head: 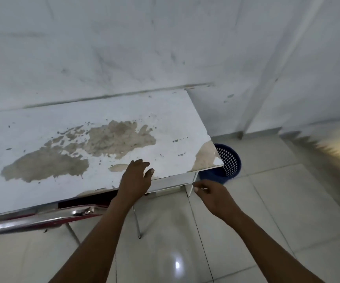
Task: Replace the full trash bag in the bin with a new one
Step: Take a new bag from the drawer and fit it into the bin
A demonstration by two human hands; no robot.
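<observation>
A dark blue perforated bin (229, 162) stands on the floor behind the right end of a white table (175, 119), partly hidden by the table corner. No trash bag shows in it from here. My left hand (136, 180) hovers over the table's front edge, fingers apart, holding nothing. My right hand (210, 196) is lower and to the right, in front of the table leg and short of the bin, its fingers loosely curled; a thin pale thing seems pinched at the fingertips, too small to identify.
The table top is worn, with large brown patches. A chair (42, 218) with a chrome frame and red seat is tucked under the table at the left. White walls meet in a corner behind the bin. The floor (267, 211) is glossy pale tile.
</observation>
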